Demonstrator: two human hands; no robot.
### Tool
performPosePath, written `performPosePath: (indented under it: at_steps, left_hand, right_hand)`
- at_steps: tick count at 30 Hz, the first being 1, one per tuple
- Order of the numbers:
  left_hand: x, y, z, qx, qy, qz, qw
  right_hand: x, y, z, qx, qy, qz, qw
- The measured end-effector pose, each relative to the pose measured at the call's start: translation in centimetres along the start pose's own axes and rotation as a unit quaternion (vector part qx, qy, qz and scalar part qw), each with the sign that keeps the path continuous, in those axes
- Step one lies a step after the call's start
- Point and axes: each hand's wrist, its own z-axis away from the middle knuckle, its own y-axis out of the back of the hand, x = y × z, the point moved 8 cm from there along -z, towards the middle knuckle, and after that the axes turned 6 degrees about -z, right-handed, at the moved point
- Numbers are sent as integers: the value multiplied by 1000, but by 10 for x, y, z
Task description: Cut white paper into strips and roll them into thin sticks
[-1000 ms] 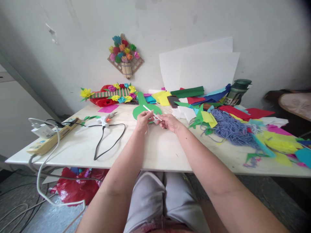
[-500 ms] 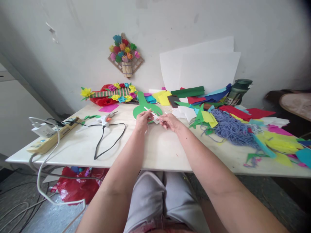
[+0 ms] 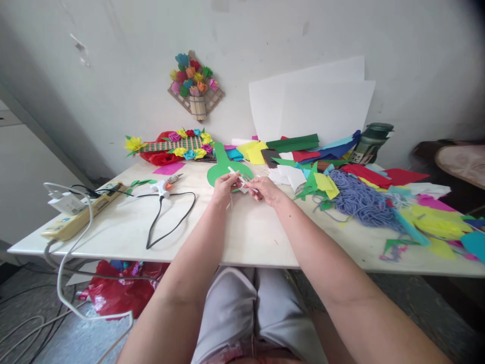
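Both hands meet above the middle of the table [image 3: 250, 237], just past its centre toward twelve o'clock. The left hand [image 3: 223, 188] and the right hand [image 3: 265, 190] each pinch a thin white stick [image 3: 238, 178] that runs slantwise between them, its free end poking up toward eleven o'clock beyond the left fingers; a small white scrap seems to sit where the two hands meet, but it is too small to make out. The stick is held in the air just over a green cutout [image 3: 224, 167] that lies flat on the table at twelve o'clock from the hands. At nine o'clock from the hands lies a glue gun [image 3: 163, 187], its black cord [image 3: 166, 222] looping toward the near edge. Farther out at nine o'clock a power strip [image 3: 81, 215] sits near the table's left edge with a white charger [image 3: 66, 203] on it. At three o'clock a heap of blue yarn [image 3: 359, 202] lies among loose paper scraps [image 3: 435, 222] of yellow, green and red. At eleven o'clock, well apart from the hands, a flower garland [image 3: 178, 144] rests against the wall. At one o'clock stands a dark bottle [image 3: 369, 143], with white sheets [image 3: 314, 108] leaning on the wall behind the paper pile. A flower basket [image 3: 196, 88] hangs on the wall at twelve o'clock.
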Motion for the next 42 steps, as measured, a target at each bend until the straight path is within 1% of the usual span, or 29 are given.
performPosePath:
  at_steps: [7, 13, 19, 27, 30, 34, 39, 42]
  left_hand:
    - [1, -2, 1, -18, 2, -4, 1000]
    - [-1, -1, 1, -8, 7, -9, 1000]
    - [0, -6, 3, -23, 9, -29, 999]
    - [2, -9, 4, -40, 4, -29, 999]
    - [2, -6, 3, -30, 10, -20, 999]
    - [2, -2, 2, -2, 12, -21, 1000]
    - [3, 3, 2, 23, 13, -33, 999]
    - [2, 5, 1, 31, 8, -21, 999]
  right_hand:
    - [3, 0, 1, -12, -37, -9, 999]
    - [4, -1, 0, -26, -23, -14, 999]
    - [2, -2, 1, -27, -11, -11, 1000]
    - [5, -2, 2, -36, -41, -13, 998]
    - [3, -1, 2, -32, -35, -24, 999]
    - [-3, 3, 3, -26, -13, -24, 999]
    - [-5, 7, 1, -23, 2, 7, 1000]
    - [-4, 9, 0, -18, 12, 29, 999]
